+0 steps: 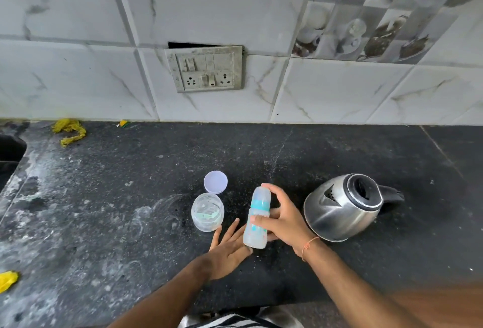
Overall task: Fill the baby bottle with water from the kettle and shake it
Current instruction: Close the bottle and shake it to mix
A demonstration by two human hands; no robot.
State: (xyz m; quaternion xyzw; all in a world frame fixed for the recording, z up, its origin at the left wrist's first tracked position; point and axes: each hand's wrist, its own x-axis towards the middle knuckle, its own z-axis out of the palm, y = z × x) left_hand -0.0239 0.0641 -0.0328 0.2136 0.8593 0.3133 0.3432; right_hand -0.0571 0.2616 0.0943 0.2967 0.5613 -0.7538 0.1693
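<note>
Head view: right hand (283,219) grips baby bottle (256,219); kettle (345,206) near.

The rounded steel kettle (342,207) has a brushed, shiny metal body with soft reflections — its lid rim and handle are matt black plastic. The slim baby bottle (256,219) looks like cloudy, translucent plastic with a smooth turquoise plastic collar. The squat clear jar (207,213) is glossy see-through plastic; its round pale lilac lid (215,182) is smooth and matt. The dark speckled stone countertop (104,197) is dull, streaked with whitish residue. Wall tiles (339,87) are glossy, marble-patterned ceramic.
</note>
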